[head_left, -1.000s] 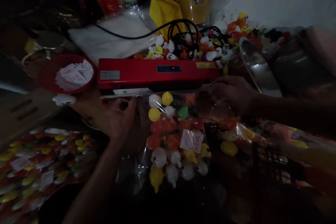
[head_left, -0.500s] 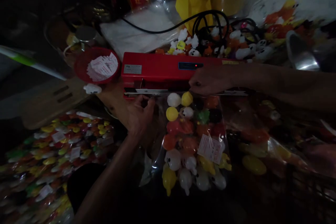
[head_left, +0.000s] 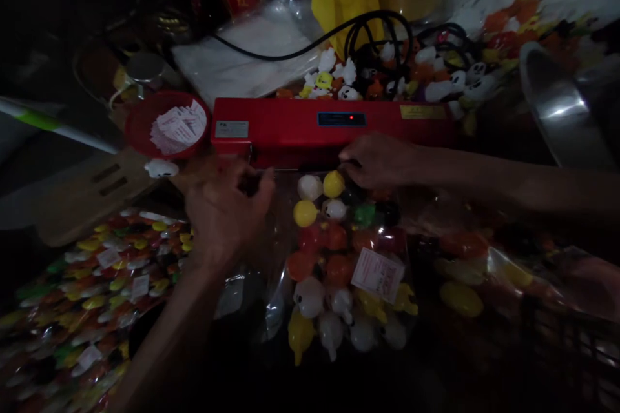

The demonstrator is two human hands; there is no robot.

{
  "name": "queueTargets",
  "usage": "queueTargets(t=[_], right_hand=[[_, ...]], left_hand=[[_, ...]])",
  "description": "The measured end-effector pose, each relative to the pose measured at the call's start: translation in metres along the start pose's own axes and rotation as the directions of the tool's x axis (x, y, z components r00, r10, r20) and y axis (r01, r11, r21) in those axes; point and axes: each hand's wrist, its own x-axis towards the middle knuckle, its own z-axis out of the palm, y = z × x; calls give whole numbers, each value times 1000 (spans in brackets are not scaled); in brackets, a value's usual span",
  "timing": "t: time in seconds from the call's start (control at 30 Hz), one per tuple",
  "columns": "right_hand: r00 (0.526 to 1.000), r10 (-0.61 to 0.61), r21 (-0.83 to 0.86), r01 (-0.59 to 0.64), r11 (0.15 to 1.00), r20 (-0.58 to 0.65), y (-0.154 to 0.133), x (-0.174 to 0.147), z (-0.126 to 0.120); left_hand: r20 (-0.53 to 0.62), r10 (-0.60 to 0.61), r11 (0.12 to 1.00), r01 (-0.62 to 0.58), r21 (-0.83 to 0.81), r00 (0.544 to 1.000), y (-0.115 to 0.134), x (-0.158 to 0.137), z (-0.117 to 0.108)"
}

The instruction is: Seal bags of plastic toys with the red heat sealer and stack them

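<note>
A clear bag of toy figures (head_left: pixel 346 258) lies on the tabletop, its top edge at the red heat sealer (head_left: pixel 334 129). The left hand (head_left: pixel 223 213) pinches the bag's left corner; the right hand (head_left: pixel 375 161) presses fingers closed on its top edge.

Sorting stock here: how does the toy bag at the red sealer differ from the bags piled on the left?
The toy bag lies alone with its mouth at the red sealer, the left hand and right hand at its top edge. The piled bags overlap in a heap, untouched and away from the sealer. Both are clear and hold colourful small toys with a paper slip.
</note>
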Motion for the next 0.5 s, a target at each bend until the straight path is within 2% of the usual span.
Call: queueTargets(t=[0.03,0.1,0.2,0.3,0.5], right_hand=[[1000,-8,-56,8,998,8,0,-1,0],[1000,4,-92,-5,996,-4,0,-2,1],[1000,-22,-119,22,993,4,1,-2,3],[999,-39,-129,37,991,-15,1,0,5],[1000,-27,-128,27,991,2,-4,-1,1]], left_hand=[[16,38,993,-39,108,999,7,8,-7],[171,72,955,-118,273,983,24,26,-15],[397,44,880,-223,419,917,50,51,-15],[455,28,842,-267,469,890,63,64,-13],[500,109,863,-332,382,859,56,67,-17]])
